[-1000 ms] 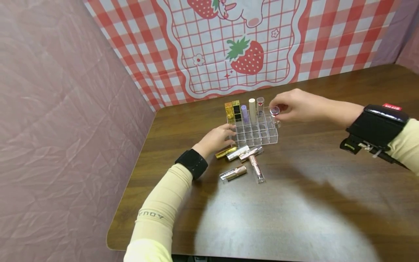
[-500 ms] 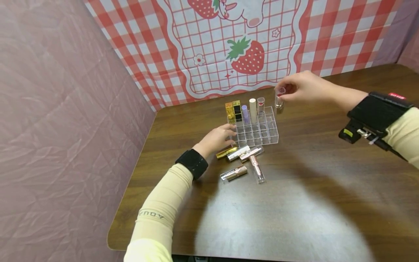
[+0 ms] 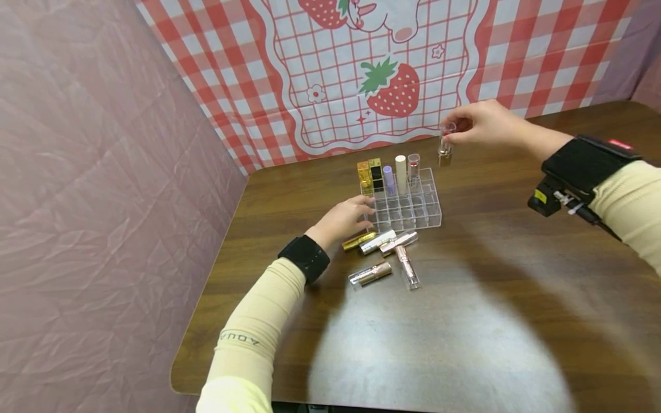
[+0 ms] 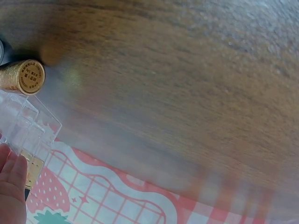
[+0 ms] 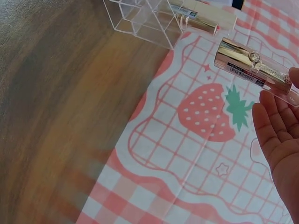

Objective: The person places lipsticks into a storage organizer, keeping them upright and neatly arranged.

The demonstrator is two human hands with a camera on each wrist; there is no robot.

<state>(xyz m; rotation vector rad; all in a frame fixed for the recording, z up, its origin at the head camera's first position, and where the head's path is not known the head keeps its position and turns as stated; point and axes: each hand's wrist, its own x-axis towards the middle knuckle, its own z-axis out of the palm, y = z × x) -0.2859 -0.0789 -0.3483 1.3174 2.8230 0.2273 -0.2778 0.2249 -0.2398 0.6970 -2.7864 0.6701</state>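
My right hand (image 3: 488, 125) pinches a lipstick (image 5: 250, 65) by its clear cap. Its gold base points down, in the air behind and to the right of a clear lipstick organizer (image 3: 432, 221). My left hand (image 3: 343, 219) rests its extended fingers against the organizer's left side. Along the back row stand a gold lipstick (image 3: 364, 175), a black-and-gold one (image 3: 376, 175), a lilac tube (image 3: 389, 179), a cream tube (image 3: 400, 172) and a clear-capped lipstick (image 3: 413, 166). The organizer's front compartments hold nothing.
In front of the organizer lie several tubes: a gold one (image 3: 358, 241), a silver one (image 3: 378, 242), a clear-capped silver one (image 3: 399, 243) and two rose-gold lipsticks, one angled (image 3: 405, 261) and one nearer (image 3: 379, 271). A strawberry-print cloth (image 3: 330, 115) hangs behind the wooden table (image 3: 268, 229).
My right hand has lifted the lipstick up and back, away from the organizer's right corner, and its base now hangs downward. The left hand has stayed at the organizer.
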